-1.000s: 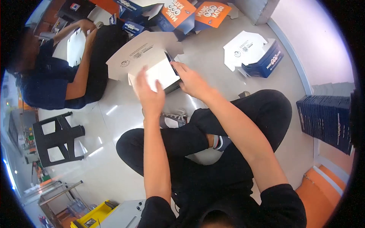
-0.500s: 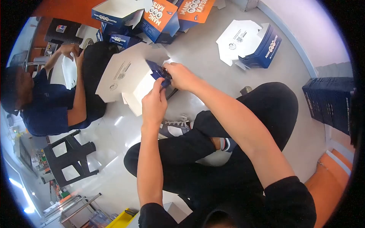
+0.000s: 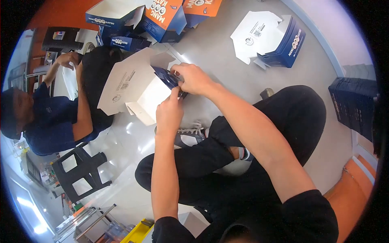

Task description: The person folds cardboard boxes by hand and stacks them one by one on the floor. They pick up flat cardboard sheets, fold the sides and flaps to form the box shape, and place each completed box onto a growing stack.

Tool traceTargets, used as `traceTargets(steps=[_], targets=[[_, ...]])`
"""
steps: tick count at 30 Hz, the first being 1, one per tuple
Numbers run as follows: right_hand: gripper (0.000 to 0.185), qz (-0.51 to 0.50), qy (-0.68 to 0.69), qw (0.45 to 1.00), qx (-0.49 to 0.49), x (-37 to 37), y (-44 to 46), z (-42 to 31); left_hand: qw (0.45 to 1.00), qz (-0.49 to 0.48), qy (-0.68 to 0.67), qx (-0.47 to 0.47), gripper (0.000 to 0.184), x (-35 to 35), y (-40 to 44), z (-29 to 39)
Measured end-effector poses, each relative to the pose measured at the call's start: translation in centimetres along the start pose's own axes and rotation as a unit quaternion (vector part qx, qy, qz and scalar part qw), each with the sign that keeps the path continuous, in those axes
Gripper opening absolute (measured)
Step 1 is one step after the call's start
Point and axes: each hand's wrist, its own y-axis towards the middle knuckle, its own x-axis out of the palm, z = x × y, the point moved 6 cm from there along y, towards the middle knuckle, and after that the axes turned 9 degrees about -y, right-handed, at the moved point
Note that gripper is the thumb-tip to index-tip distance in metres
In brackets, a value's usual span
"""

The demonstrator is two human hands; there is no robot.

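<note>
Carton (image 3: 146, 97), white inside, lies open just left of the frame's centre, ahead of the seated worker's two hands. Its broad printed flap spreads toward the left of the frame; its blue panel (image 3: 164, 76) stands along the side facing the right hand (image 3: 193, 79).

Key relation: the panel's long axis slants from upper left to lower right, and its lower end falls between the hands. Left hand (image 3: 169, 112) reaches up from below, fingers folded narrow, pinching at that lower end. Right hand comes in from the right, fingers curled narrow over the panel's outer side. Both in contact; neither is nearer. Exact thumb placement on the left: cannot tell, partly hidden.

Surroundings: a second open box (image 3: 285, 46) at upper right, well apart; printed boxes (image 3: 164, 18) clustered at upper centre-left; dark stack (image 3: 353, 106) at right edge; black stool (image 3: 81, 172) at lower left. A co-worker (image 3: 56, 121) sits at left, hands away from the carton.
</note>
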Motion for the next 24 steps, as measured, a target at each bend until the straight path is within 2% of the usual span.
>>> traceTargets(steps=[2,3,5,6,8,9,11,15,17,21,24], targets=[[0.046,0.024,-0.004,1.000,-0.005,-0.4,-0.3,-0.3,0.985,-0.022,-0.171,0.009,0.032,-1.2,-0.4,0.2],[0.046,0.027,-0.003,1.000,-0.006,-0.3,-0.1,-0.1,0.985,-0.021,-0.168,0.012,0.032,-1.7,0.2,0.4],[0.049,0.001,-0.029,0.999,-0.034,0.6,-0.1,-0.3,0.932,0.128,-0.320,-0.109,0.041,-4.0,1.1,-1.2],[0.049,0.001,-0.025,0.999,-0.031,0.8,-0.2,-0.5,0.933,0.125,-0.318,-0.110,0.041,-4.7,1.9,-0.8],[0.043,-0.049,-0.076,0.995,-0.038,1.3,0.1,-0.8,0.966,0.135,-0.181,-0.124,0.039,-5.9,4.6,-0.2],[0.043,-0.049,-0.078,0.995,-0.039,1.3,0.1,-1.0,0.966,0.136,-0.183,-0.124,0.039,-5.4,5.6,-0.9],[0.040,-0.058,-0.105,0.992,-0.039,1.4,0.0,-1.1,0.976,0.176,-0.102,-0.082,0.034,-4.3,7.0,-2.5],[0.038,-0.085,-0.121,0.989,-0.008,0.9,-0.1,-1.4,0.974,0.199,-0.107,-0.033,0.030,-3.8,6.9,-3.3],[0.038,-0.079,-0.101,0.992,0.003,1.2,0.0,-1.2,0.953,0.208,-0.220,-0.002,0.029,-4.1,6.2,-3.6],[0.037,-0.076,-0.080,0.994,0.013,1.3,0.0,-1.2,0.943,0.214,-0.254,-0.009,0.028,-4.8,5.6,-4.0],[0.044,-0.085,-0.075,0.993,0.021,1.3,-0.1,-1.2,0.936,0.206,-0.285,-0.015,0.027,-5.6,5.6,-3.7]])
